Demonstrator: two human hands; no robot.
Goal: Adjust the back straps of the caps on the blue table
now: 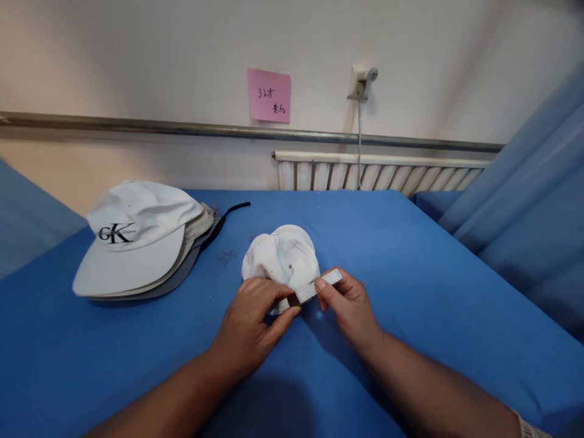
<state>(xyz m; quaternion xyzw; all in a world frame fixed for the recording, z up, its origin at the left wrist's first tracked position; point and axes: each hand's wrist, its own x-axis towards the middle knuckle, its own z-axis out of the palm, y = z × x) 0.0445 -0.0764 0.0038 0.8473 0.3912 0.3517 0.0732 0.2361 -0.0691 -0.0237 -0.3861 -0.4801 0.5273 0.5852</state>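
A small white cap [281, 255] lies crown-up in the middle of the blue table [410, 292]. My left hand [250, 325] is closed on the cap's back edge, thumb and fingers pinching around the strap's dark buckle. My right hand [349, 304] pinches the free end of the cap's white adjusting strap [319, 286], which sticks out to the right. Both hands sit just in front of the cap.
A stack of white and grey caps [141, 243], the top one with a black CK logo, lies at the left of the table. Behind are a wall rail, a radiator [378, 173], a pink note [269, 95] and blue fabric at the right.
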